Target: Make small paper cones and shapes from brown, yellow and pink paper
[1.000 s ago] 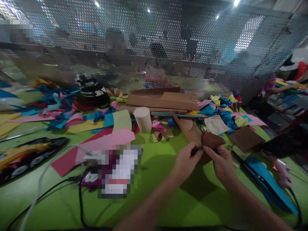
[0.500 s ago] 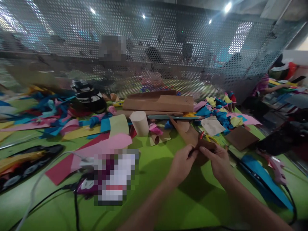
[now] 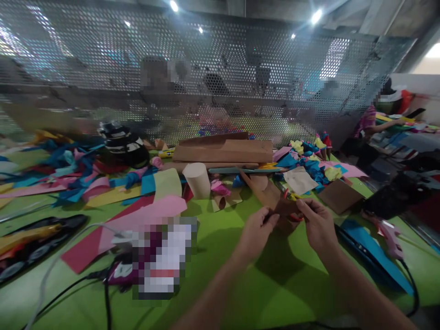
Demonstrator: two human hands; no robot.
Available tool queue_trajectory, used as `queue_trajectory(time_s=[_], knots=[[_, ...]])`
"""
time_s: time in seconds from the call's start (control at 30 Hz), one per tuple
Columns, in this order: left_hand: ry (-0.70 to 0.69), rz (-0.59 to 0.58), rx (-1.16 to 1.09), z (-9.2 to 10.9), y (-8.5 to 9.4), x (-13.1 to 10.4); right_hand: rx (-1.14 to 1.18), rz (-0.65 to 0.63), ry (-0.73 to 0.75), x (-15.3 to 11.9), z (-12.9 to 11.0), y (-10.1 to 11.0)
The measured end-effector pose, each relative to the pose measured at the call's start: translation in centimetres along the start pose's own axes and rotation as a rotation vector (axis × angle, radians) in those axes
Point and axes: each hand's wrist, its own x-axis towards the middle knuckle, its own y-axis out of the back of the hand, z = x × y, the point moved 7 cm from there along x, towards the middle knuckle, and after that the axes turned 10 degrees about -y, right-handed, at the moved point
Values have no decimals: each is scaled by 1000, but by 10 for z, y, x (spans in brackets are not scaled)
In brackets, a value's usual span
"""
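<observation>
A small piece of brown paper (image 3: pixel 286 208) is held up over the table between my two hands. My left hand (image 3: pixel 252 234) pinches its left edge between thumb and fingers. The right edge is in the fingertips of my right hand (image 3: pixel 319 223). Behind and below the paper lie scissors with red and yellow handles (image 3: pixel 296 218), partly covered by it. Just beyond is a longer strip of brown paper (image 3: pixel 266 190). A flat brown square (image 3: pixel 341 196) rests to the right of my right hand.
A pink glue gun (image 3: pixel 392 239) with a black cord and a blue sheet (image 3: pixel 380 256) lie at right. A pale roll (image 3: pixel 196 180) stands mid-table. At left are pink paper (image 3: pixel 151 215), a blurred-out phone (image 3: pixel 168 256) and cables. Coloured scraps line the perforated screen (image 3: pixel 206 105).
My hands have moved apart, the right one to the right, and the brown paper is now stretched more openly between them. The view has shifted slightly.
</observation>
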Motion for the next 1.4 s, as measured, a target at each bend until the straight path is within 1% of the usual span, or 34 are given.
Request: queue_trajectory(time_s=[0.07, 0.13, 0.2, 0.27, 0.37, 0.43, 0.47, 0.53, 0.63, 0.67, 0.7, 0.77, 0.8, 0.87, 0.93, 1.0, 1.03, 1.07, 1.13, 1.2, 1.23, 1.3, 1.37, 1.4], knots=[[2, 8, 11, -1, 3, 0, 2, -53, -3, 0, -2, -4], [-2, 12, 40, -2, 6, 1, -27, -126, -48, 0, 2, -10], [-13, 20, 83, -2, 8, 1, -59, -165, -89, -2, 7, -15], [-22, 20, 102, -2, 10, 1, -86, -170, -101, -3, 13, -17], [-37, 22, 95, 0, 12, 2, -132, -186, -78, -3, 18, -20], [-44, 51, 107, 1, 17, 3, -164, -186, -45, -1, 17, -20], [-46, 72, 116, 1, 21, 4, -172, -156, -22, 2, 14, -17], [-45, 121, 122, 0, 29, 5, -176, -38, 45, 8, 0, -3], [-60, 195, 100, -1, 42, 7, -180, 177, 212, 14, -37, 33], [-65, 204, 93, -1, 44, 8, -212, 211, 265, 15, -49, 45], [-68, 206, 85, -2, 45, 8, -260, 217, 301, 15, -60, 56], [-64, 195, 66, -2, 44, 8, -414, 157, 347, 11, -74, 76], [-62, 191, 50, -1, 43, 8, -514, 134, 353, 8, -76, 87], [-60, 179, 13, 0, 41, 7, -707, 105, 299, 1, -70, 111], [-63, 164, -31, 2, 38, 6, -816, 142, 267, -7, -63, 134], [-73, 153, -73, 4, 35, 6, -942, 134, 252, -12, -54, 142], [-79, 152, -86, 5, 35, 6, -995, 120, 258, -12, -50, 139], [-84, 155, -93, 5, 35, 6, -1043, 91, 266, -11, -47, 132], [-91, 166, -85, 5, 36, 7, -1135, 3, 275, -5, -39, 105], [-93, 168, -83, 3, 37, 8, -1273, -79, 234, 5, -27, 71], [-92, 163, -89, 2, 37, 8, -1358, -89, 197, 12, -20, 56], [-81, 144, -104, -2, 36, 9, -1412, -89, 166, 24, -11, 30], [-70, 125, -110, -5, 35, 10, -1419, -69, 144, 35, -4, 14], [-68, 119, -111, -6, 35, 10, -1415, -57, 131, 40, -2, 10]])
